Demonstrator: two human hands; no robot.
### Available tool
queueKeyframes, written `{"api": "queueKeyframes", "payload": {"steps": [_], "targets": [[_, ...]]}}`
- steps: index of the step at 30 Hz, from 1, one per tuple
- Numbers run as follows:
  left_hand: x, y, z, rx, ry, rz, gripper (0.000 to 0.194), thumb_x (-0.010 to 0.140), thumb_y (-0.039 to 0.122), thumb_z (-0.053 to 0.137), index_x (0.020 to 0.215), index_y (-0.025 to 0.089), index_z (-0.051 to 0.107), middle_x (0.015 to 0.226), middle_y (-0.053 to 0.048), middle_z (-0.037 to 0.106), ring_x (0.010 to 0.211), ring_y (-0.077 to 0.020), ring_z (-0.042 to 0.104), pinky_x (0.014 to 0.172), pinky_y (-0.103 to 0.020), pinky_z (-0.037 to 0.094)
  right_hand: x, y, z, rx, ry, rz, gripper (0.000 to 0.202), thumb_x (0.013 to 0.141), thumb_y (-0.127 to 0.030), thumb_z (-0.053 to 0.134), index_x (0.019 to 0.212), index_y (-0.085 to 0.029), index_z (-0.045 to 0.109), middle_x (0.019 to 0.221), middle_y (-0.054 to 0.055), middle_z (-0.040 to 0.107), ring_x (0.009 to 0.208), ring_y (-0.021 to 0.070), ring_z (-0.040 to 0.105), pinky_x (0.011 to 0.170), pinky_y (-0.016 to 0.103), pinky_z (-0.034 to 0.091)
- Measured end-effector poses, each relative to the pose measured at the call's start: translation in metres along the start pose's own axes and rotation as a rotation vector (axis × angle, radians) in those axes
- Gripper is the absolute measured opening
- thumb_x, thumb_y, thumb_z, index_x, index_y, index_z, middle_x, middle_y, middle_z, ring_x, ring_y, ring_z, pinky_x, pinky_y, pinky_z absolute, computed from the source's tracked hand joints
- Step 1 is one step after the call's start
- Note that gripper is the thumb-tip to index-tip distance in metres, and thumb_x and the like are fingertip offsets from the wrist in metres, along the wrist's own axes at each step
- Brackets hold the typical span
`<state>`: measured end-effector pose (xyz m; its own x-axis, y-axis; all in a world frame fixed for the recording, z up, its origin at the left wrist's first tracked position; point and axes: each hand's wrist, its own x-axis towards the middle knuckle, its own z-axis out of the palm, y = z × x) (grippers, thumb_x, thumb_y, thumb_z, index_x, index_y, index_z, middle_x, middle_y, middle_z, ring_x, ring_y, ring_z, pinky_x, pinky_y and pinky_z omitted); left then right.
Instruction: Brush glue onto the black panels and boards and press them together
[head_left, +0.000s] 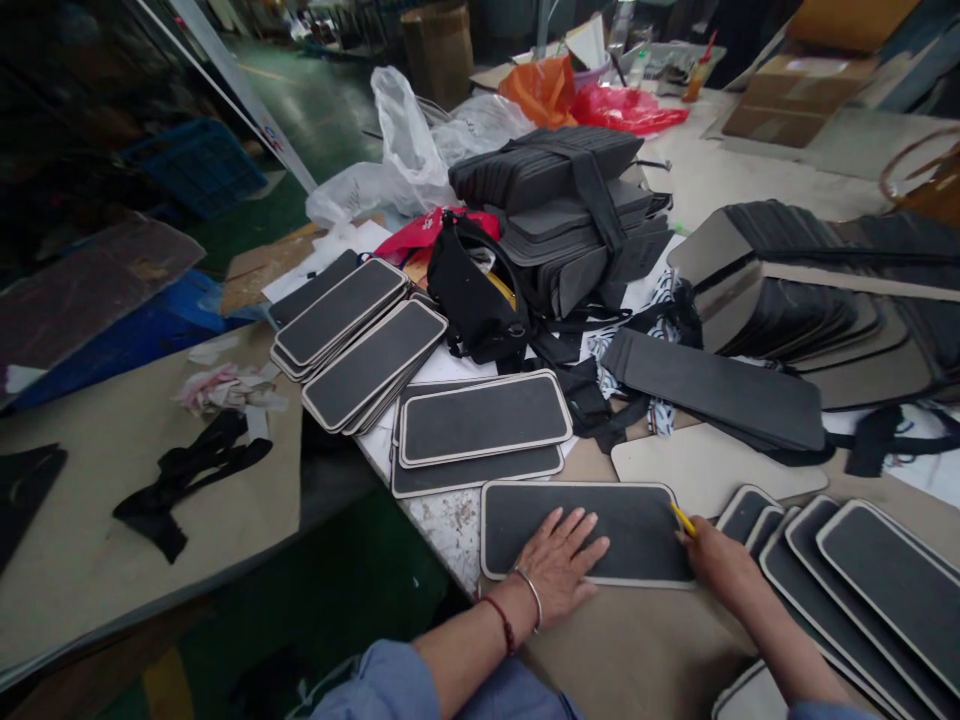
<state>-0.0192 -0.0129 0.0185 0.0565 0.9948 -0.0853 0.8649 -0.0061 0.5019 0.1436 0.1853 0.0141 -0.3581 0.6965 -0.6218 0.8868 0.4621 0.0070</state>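
Note:
Flat under my left hand (559,565), fingers spread, lies a dark grey rounded panel (577,510) with a pale border. My right hand (716,560) is closed around a slim yellow pen-like tool (683,520), its tip at the panel's right end. Whether it is a pen or a pencil I cannot tell. Just beyond the panel rest two similar bordered panels (484,420), one overlapping the other. To the right of my right hand, more bordered panels (892,580) fan out in an overlapping row. A pale bare board (697,460) sits behind the panel.
Bordered panels (375,365) are stacked at the left edge. Behind them stands a black bag (480,290). Strapped bundles of dark panels (574,210) and another bundle (817,290) rise at the back. Loose dark panels (720,390) lie near black straps. A side table (67,560) is at left.

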Motion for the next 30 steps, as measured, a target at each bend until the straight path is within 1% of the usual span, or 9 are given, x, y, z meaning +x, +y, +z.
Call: {"api": "queueKeyframes", "payload": {"steps": [2, 5, 11, 16, 20, 23, 25, 27, 30], "targets": [[-0.004, -0.007, -0.001, -0.010, -0.008, -0.012, 0.056, 0.089, 0.049, 0.029, 0.138, 0.023, 0.022, 0.147, -0.007, 0.023, 0.136, -0.0208, 0.014, 0.111, -0.042, 0.019, 0.002, 0.000, 0.001, -0.006, -0.012, 0.006, 0.025, 0.088, -0.024, 0.034, 0.096, -0.017, 0.057, 0.080, 0.011, 0.066, 0.074, 0.0233, 0.064, 0.064, 0.029, 0.043], [-0.016, -0.015, 0.002, 0.004, 0.028, -0.088, 0.060, 0.088, 0.051, 0.027, 0.140, 0.023, 0.015, 0.149, -0.006, 0.019, 0.137, -0.0194, 0.010, 0.111, -0.041, 0.017, 0.004, 0.000, 0.002, -0.012, -0.029, 0.019, 0.026, 0.087, -0.025, 0.034, 0.096, -0.017, 0.056, 0.080, 0.012, 0.066, 0.073, 0.0237, 0.064, 0.063, 0.030, 0.043], [-0.035, -0.030, 0.012, 0.098, 0.110, -0.244, 0.065, 0.087, 0.050, 0.032, 0.141, 0.023, 0.008, 0.149, -0.004, 0.017, 0.137, -0.0194, 0.009, 0.111, -0.041, 0.018, 0.001, -0.003, -0.001, -0.017, -0.067, 0.022, 0.028, 0.088, -0.023, 0.030, 0.101, -0.016, 0.054, 0.082, 0.014, 0.065, 0.076, 0.0254, 0.064, 0.064, 0.031, 0.043], [-0.047, -0.044, 0.007, 0.172, 0.132, -0.334, 0.073, 0.085, 0.044, 0.043, 0.141, 0.016, 0.005, 0.147, -0.008, 0.021, 0.136, -0.0210, 0.014, 0.109, -0.042, 0.025, -0.002, -0.008, -0.005, -0.029, -0.089, 0.036, 0.028, 0.088, -0.021, 0.031, 0.102, -0.014, 0.053, 0.086, 0.017, 0.065, 0.079, 0.0257, 0.064, 0.064, 0.031, 0.043], [-0.058, -0.052, 0.003, 0.258, 0.166, -0.382, 0.074, 0.083, 0.037, 0.048, 0.140, 0.013, 0.008, 0.145, -0.012, 0.027, 0.135, -0.0234, 0.019, 0.106, -0.043, 0.029, -0.005, -0.014, -0.009, -0.018, -0.089, 0.061, 0.025, 0.088, -0.021, 0.034, 0.103, -0.015, 0.053, 0.090, 0.016, 0.065, 0.083, 0.0238, 0.064, 0.066, 0.029, 0.043], [-0.064, -0.055, 0.001, 0.326, 0.211, -0.382, 0.071, 0.082, 0.034, 0.048, 0.140, 0.011, 0.013, 0.143, -0.014, 0.031, 0.134, -0.0254, 0.022, 0.105, -0.046, 0.030, -0.009, -0.018, -0.014, 0.008, -0.077, 0.080, 0.023, 0.088, -0.021, 0.035, 0.102, -0.016, 0.053, 0.094, 0.015, 0.065, 0.086, 0.0228, 0.063, 0.069, 0.029, 0.043], [-0.063, -0.051, -0.001, 0.364, 0.231, -0.373, 0.068, 0.083, 0.032, 0.047, 0.139, 0.012, 0.016, 0.143, -0.015, 0.032, 0.133, -0.0267, 0.023, 0.105, -0.048, 0.030, -0.013, -0.020, -0.017, 0.031, -0.069, 0.091, 0.023, 0.089, -0.021, 0.036, 0.102, -0.016, 0.053, 0.096, 0.015, 0.065, 0.088, 0.0226, 0.062, 0.069, 0.028, 0.043], [-0.053, -0.041, -0.004, 0.375, 0.213, -0.320, 0.063, 0.083, 0.029, 0.046, 0.139, 0.016, 0.019, 0.143, -0.014, 0.031, 0.133, -0.0264, 0.023, 0.105, -0.048, 0.029, -0.016, -0.022, -0.019, 0.051, -0.064, 0.103, 0.022, 0.089, -0.020, 0.036, 0.103, -0.016, 0.053, 0.096, 0.016, 0.064, 0.089, 0.0230, 0.062, 0.069, 0.029, 0.043], [-0.024, -0.023, -0.009, 0.316, 0.142, -0.169, 0.057, 0.085, 0.031, 0.044, 0.138, 0.024, 0.023, 0.145, -0.011, 0.029, 0.134, -0.0237, 0.022, 0.105, -0.046, 0.029, -0.020, -0.025, -0.022, 0.069, -0.061, 0.117, 0.022, 0.089, -0.020, 0.037, 0.104, -0.016, 0.052, 0.097, 0.016, 0.064, 0.090, 0.0235, 0.062, 0.068, 0.029, 0.043]]}}
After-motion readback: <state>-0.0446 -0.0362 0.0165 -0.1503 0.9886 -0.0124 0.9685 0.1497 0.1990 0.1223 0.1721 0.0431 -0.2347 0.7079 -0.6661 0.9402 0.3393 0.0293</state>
